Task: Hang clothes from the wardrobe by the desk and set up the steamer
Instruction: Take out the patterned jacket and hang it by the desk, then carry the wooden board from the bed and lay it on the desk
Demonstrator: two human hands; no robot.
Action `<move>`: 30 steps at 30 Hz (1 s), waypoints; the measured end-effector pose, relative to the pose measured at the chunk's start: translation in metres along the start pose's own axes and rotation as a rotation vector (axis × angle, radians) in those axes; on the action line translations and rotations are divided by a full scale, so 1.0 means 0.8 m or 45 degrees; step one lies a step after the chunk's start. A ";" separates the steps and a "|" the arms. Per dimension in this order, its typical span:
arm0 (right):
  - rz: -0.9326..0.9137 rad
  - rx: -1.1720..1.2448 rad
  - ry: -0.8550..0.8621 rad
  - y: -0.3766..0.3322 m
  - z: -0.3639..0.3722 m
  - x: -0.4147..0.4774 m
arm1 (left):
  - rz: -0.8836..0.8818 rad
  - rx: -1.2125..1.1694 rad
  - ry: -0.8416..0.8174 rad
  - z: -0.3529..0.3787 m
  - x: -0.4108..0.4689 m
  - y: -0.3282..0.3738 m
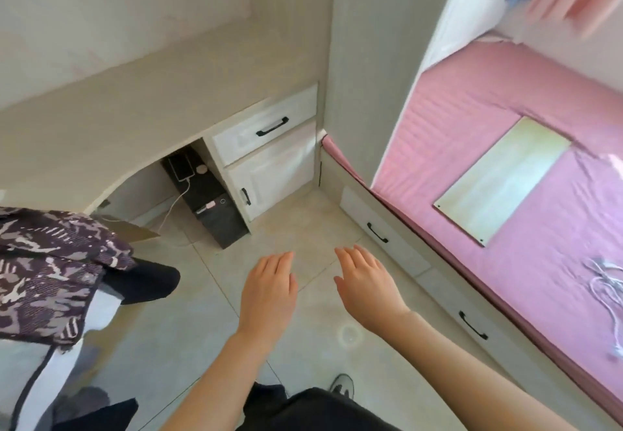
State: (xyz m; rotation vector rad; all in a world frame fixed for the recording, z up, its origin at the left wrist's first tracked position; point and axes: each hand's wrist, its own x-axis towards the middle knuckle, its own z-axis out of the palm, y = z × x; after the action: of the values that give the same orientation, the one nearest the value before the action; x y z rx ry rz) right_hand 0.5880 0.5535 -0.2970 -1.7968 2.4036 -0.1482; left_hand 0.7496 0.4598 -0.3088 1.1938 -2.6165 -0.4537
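My left hand point(268, 290) and my right hand point(367, 284) are held out side by side over the tiled floor, palms down, fingers straight, holding nothing. A beige desk point(135, 100) runs along the wall ahead on the left. A tall beige panel point(367, 60) stands between the desk and the bed. At the left edge lies a purple patterned garment point(50, 262) over something white. No steamer shows in the view.
White drawers with black handles point(266, 127) sit under the desk, beside a black computer tower point(210, 201) with a phone charging on it. A pink bed point(505, 178) on the right carries a pale board point(502, 178) and white cables point(606, 282). Bed drawers point(381, 231) face the floor.
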 end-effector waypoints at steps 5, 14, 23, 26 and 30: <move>0.180 0.002 0.001 0.095 -0.006 -0.055 | 0.173 -0.008 -0.062 0.046 0.021 0.092; 0.506 0.113 0.031 0.220 -0.015 -0.110 | 0.438 -0.022 -0.161 0.105 0.080 0.209; 0.771 0.084 0.073 0.341 -0.032 -0.095 | 0.620 -0.075 -0.231 0.160 0.195 0.310; 0.833 0.095 0.051 0.382 -0.037 -0.078 | 0.653 -0.072 -0.259 0.177 0.242 0.339; 0.905 0.104 0.028 0.438 -0.045 -0.047 | 0.718 -0.038 -0.318 0.201 0.306 0.373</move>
State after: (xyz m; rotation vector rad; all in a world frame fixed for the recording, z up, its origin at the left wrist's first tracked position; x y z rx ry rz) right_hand 0.2613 0.6883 -0.3160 -0.8232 2.8249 -0.1798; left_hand 0.3326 0.4876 -0.3276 0.3648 -2.9730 -0.5444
